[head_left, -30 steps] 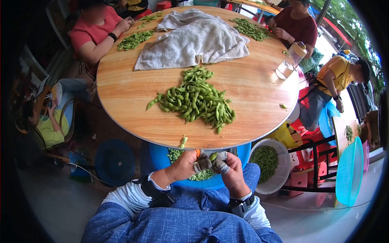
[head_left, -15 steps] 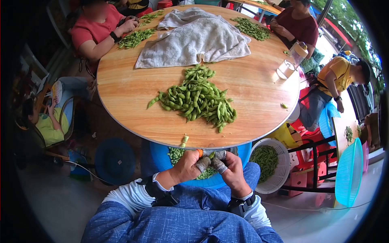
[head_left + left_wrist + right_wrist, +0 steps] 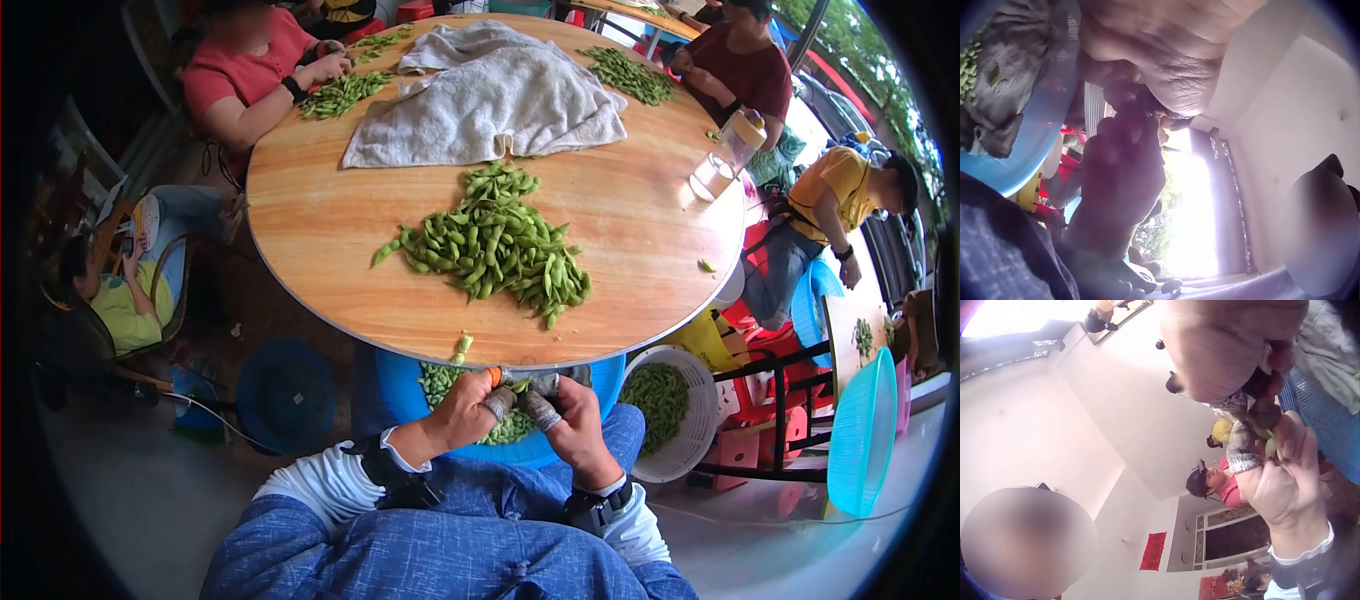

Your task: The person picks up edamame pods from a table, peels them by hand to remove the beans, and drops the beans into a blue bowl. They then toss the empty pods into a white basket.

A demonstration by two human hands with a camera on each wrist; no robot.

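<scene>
Edamame pod (image 3: 524, 386): sitting between the two hands, just off the near edge of the round table (image 3: 330, 250) and right above the blue basin (image 3: 604, 378).

Starting at the left: left hand (image 3: 465, 405) curling round one end of the pod, pinching it with a cloth-wrapped thumb (image 3: 497, 402) against the fingers. Moving right: right hand (image 3: 575, 425) pinching the other end the same way, its wrapped fingertips (image 3: 537, 408) meeting those of the left. Showing again in the right wrist view as a sliver of green (image 3: 1264, 434) between grey wraps; showing only a dark palm in the left wrist view.

Judging from the grip: most likely working the pod open over the basin, though not possible to tell whether the seam is splitting, with the thumbs covering it.

Lying beneath, in the basin: small pale green pieces (image 3: 505, 430), probably shelled beans. Standing further right: white basket (image 3: 712, 400) holding more green pods.

Calling next, by this reading, for pressing the thumbs apart along the seam, aiming the beans down into the basin, then reaching up to the heap of pods (image 3: 490, 250) on the table.
</scene>
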